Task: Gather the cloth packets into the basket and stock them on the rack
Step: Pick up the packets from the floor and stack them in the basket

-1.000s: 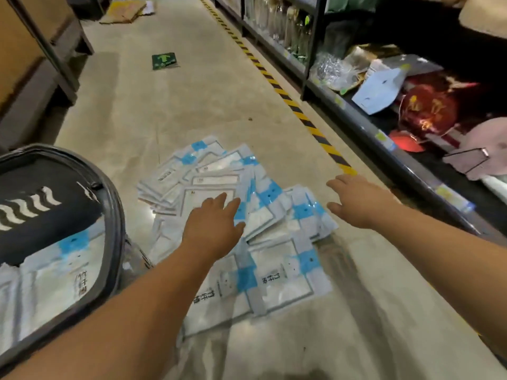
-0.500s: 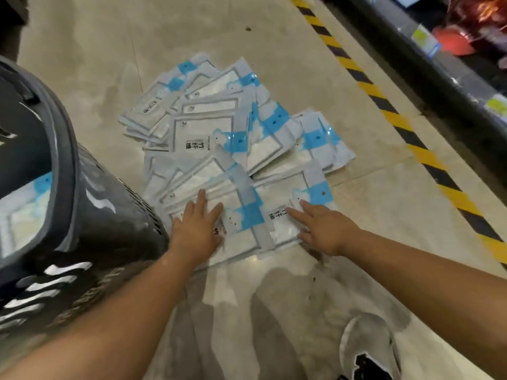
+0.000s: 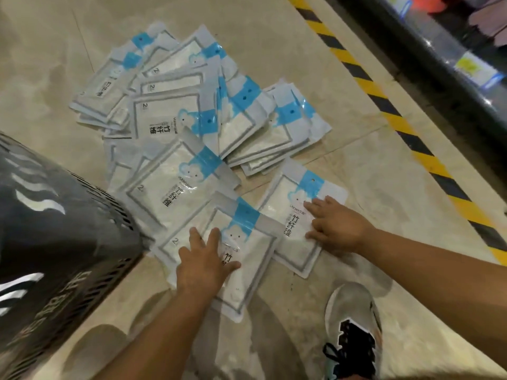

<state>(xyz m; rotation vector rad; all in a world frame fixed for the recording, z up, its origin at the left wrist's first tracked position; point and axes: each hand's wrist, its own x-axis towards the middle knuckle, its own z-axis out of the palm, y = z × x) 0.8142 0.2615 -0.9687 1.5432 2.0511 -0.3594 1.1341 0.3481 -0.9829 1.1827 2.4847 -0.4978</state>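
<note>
Several white cloth packets (image 3: 192, 113) with blue tabs lie fanned in a loose pile on the beige floor. My left hand (image 3: 203, 263) lies flat, fingers spread, on the nearest packet (image 3: 247, 272). My right hand (image 3: 336, 227) presses with straight fingers on the packet to its right (image 3: 290, 223), which sits apart from the pile. The dark perforated basket (image 3: 57, 248) stands at the left, touching the pile's near edge; its inside is out of view.
A yellow-and-black hazard stripe (image 3: 397, 124) runs diagonally along the floor at the right, beside the rack's dark bottom shelf edge (image 3: 439, 67) with price tags. My shoe (image 3: 354, 333) is on the floor near the bottom right.
The view has tilted down and closer to the pile. Both hands slid the two nearest packets toward me and to the right, pulling them out from the stack.
</note>
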